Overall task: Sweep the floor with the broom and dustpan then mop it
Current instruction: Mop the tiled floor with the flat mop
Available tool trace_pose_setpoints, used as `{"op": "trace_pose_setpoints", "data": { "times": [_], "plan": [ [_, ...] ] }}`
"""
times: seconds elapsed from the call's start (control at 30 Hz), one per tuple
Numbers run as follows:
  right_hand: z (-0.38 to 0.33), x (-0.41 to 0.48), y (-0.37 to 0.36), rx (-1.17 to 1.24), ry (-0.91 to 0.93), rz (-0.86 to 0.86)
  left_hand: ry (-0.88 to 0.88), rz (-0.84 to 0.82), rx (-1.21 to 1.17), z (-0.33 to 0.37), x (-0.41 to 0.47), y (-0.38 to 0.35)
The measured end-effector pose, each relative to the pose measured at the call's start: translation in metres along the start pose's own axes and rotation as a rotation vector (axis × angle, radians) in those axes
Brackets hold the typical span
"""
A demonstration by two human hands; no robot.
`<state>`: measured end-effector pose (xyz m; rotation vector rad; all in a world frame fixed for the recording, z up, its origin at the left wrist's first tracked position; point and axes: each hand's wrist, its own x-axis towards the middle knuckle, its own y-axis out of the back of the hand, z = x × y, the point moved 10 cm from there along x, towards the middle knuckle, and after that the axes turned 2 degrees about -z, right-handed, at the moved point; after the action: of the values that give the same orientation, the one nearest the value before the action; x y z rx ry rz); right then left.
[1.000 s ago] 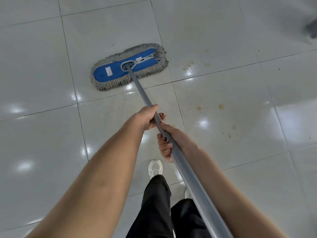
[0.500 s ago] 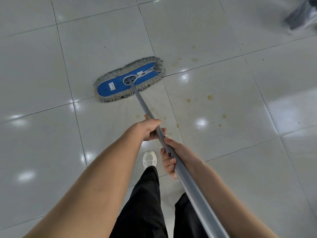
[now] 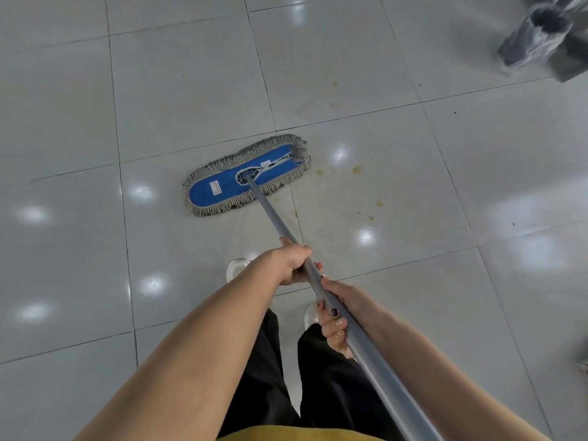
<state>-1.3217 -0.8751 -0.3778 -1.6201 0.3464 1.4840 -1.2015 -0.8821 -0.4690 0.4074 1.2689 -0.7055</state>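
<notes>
**Flat dust mop** (image 3: pixel 246 175): blue pad with a grey fringe, laid flat on the tiled floor (image 3: pixel 63 106), ahead of the feet. Over the last second it has been drawn back across a grout line toward the person, and its right end now lies just beside the nearest yellowish stains (image 3: pixel 357 169).

**Mop handle** (image 3: pixel 276 221): grey pole, slanted from the pad's middle back to the person's right side.

**Left hand** (image 3: pixel 291 264): wrapped round the handle, the nearer of the two to the pad.

**Right hand** (image 3: pixel 337 313): curled round the handle just behind the left, dark-painted nails showing.

**Stains**: several spots are seen scattered to the right of the pad, not yet wiped.

**Status**: mopping is judged to be under way; the stained tile is likely to be covered by a stroke to the right.

**Other**: white shoes (image 3: pixel 237 267), black trousers (image 3: pixel 261 361), and a blurred grey and black object (image 3: pixel 534 36) at far right that cannot be identified.
</notes>
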Motion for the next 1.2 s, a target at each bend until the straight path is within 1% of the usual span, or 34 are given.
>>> {"op": "trace_pose_setpoints", "data": {
  "times": [0.13, 0.2, 0.37, 0.57, 0.8, 1.0, 1.2],
  "plan": [
    [0.02, -0.031, 0.029, -0.074, -0.048, 0.049, 0.041, -0.032, 0.011, -0.025, -0.013, -0.036],
    [0.022, -0.036, 0.034, -0.099, -0.053, 0.066, 0.036, -0.022, -0.002, -0.027, -0.014, -0.041],
    [0.005, -0.021, 0.019, -0.136, -0.03, 0.057, 0.029, -0.019, 0.015, -0.011, -0.013, -0.027],
    [-0.022, -0.001, 0.0, -0.155, -0.027, 0.063, -0.006, -0.032, -0.063, 0.011, 0.005, 0.0],
    [-0.065, 0.031, -0.049, -0.085, 0.014, 0.055, -0.051, -0.015, -0.08, 0.057, 0.028, 0.056],
    [-0.11, 0.066, -0.094, 0.089, 0.025, -0.007, -0.056, 0.024, -0.038, 0.109, 0.055, 0.105],
    [-0.136, 0.085, -0.12, 0.178, 0.041, -0.079, -0.128, 0.039, -0.202, 0.132, 0.072, 0.127]
  ]
}}
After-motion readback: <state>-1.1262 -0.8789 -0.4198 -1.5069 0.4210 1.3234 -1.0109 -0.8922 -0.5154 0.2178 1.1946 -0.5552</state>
